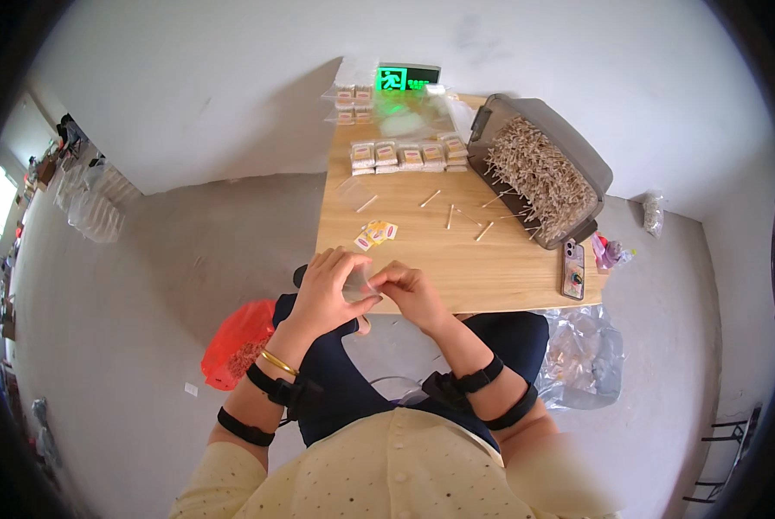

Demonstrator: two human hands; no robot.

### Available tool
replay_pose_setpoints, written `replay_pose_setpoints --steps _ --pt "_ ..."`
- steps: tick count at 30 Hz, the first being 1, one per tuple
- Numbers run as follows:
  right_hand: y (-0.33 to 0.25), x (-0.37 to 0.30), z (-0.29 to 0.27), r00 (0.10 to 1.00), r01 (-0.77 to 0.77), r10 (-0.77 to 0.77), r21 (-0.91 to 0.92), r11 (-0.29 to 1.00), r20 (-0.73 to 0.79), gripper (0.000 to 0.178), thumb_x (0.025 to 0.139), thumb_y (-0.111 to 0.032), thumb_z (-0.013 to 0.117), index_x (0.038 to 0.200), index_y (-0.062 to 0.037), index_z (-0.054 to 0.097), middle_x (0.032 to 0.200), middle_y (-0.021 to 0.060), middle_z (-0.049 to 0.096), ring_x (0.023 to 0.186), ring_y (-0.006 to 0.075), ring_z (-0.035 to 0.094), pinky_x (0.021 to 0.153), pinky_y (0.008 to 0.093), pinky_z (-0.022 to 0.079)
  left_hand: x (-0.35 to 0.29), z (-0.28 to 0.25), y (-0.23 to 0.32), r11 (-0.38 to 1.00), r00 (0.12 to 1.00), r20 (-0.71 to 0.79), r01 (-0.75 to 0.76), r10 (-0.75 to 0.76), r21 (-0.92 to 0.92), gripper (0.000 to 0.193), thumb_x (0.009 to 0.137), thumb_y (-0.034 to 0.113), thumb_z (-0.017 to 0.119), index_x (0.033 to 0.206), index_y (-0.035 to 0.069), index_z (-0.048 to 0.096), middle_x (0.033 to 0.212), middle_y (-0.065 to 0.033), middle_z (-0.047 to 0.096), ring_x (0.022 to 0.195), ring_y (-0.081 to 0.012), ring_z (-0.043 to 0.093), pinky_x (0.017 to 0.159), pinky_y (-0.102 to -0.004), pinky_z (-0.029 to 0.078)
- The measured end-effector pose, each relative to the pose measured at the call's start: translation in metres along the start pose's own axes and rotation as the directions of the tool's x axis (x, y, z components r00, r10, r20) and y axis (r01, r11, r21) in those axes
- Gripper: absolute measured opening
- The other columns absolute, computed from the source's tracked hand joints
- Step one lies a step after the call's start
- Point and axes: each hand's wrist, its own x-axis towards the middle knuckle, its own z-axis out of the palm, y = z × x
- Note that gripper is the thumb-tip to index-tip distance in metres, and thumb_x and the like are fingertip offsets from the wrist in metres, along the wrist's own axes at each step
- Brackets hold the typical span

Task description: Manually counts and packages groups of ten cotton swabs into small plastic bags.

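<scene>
Near the table's front edge, my left hand (321, 290) curls around a small clear plastic bag (359, 277). My right hand (416, 294) pinches the bag's right side between thumb and fingers. What is inside the bag, if anything, is too small to tell. Just beyond my hands lies a loose pile of small yellow and white cards (375, 233). Several cotton swabs (450, 216) are scattered farther back on the wooden table (491, 277), and another flat clear bag (353, 192) lies by one of them.
A grey bin (597, 173), tilted on its side, holds a heap of cotton swabs (543, 177) at the right. Filled packs (410, 156) form a row behind. A phone (573, 270) lies at the right edge. A red bag (238, 346) and a clear bag (582, 359) flank my legs.
</scene>
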Motion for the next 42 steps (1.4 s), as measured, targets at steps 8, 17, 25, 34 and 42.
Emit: replay_pose_setpoints --steps 8,17,25,34,42 --pt "0.013 0.000 -0.018 0.970 -0.236 0.236 0.002 0.972 -0.058 0.026 0.099 0.001 0.050 0.113 0.0018 0.072 0.112 0.0068 0.073 0.101 0.0151 0.065 0.094 0.0303 0.052 -0.058 -0.046 -0.099 0.968 0.976 0.111 0.162 -0.185 0.190 0.049 0.069 0.020 0.088 0.108 0.010 0.061 0.104 -0.0081 0.063 0.104 -0.0327 0.061 0.092 -0.0443 0.046" --pt "0.037 -0.007 -0.017 0.932 -0.360 0.360 0.019 0.933 -0.042 0.025 0.100 0.001 0.049 0.111 0.0027 0.071 0.101 0.0073 0.070 0.094 0.0144 0.063 0.089 0.0288 0.053 -0.097 -0.022 -0.208 0.891 0.852 0.340 0.269 -0.397 0.367 0.052 0.069 0.030 0.090 0.108 0.009 0.062 0.108 -0.0096 0.064 0.109 -0.0335 0.061 0.096 -0.0446 0.047" --pt "0.046 -0.004 -0.019 0.910 -0.413 0.412 -0.022 0.910 -0.050 0.026 0.100 0.002 0.047 0.111 0.0018 0.071 0.100 0.0065 0.070 0.093 0.0137 0.064 0.089 0.0285 0.053 -0.084 -0.007 -0.221 0.944 0.853 0.424 0.210 -0.305 0.256 0.058 0.068 0.031 0.091 0.114 0.010 0.062 0.114 -0.0104 0.065 0.114 -0.0330 0.059 0.100 -0.0454 0.044" --pt "0.050 0.005 -0.005 0.905 -0.424 0.424 -0.022 0.905 -0.005 0.025 0.101 0.001 0.048 0.111 0.0022 0.071 0.099 0.0062 0.071 0.093 0.0137 0.064 0.090 0.0283 0.053 -0.075 -0.016 -0.218 0.959 0.834 0.484 0.177 -0.266 0.221 0.069 0.070 0.024 0.090 0.132 0.015 0.061 0.126 -0.0066 0.063 0.127 -0.0291 0.055 0.108 -0.0455 0.039" --pt "0.054 -0.002 -0.009 0.909 -0.417 0.417 -0.029 0.908 -0.016 0.025 0.099 0.002 0.049 0.109 0.0026 0.072 0.099 0.0074 0.072 0.091 0.0145 0.066 0.086 0.0289 0.054 -0.079 -0.012 -0.222 0.963 0.848 0.464 0.181 -0.257 0.201 0.069 0.070 0.022 0.090 0.133 0.015 0.061 0.128 -0.0061 0.062 0.127 -0.0291 0.055 0.109 -0.0463 0.039"
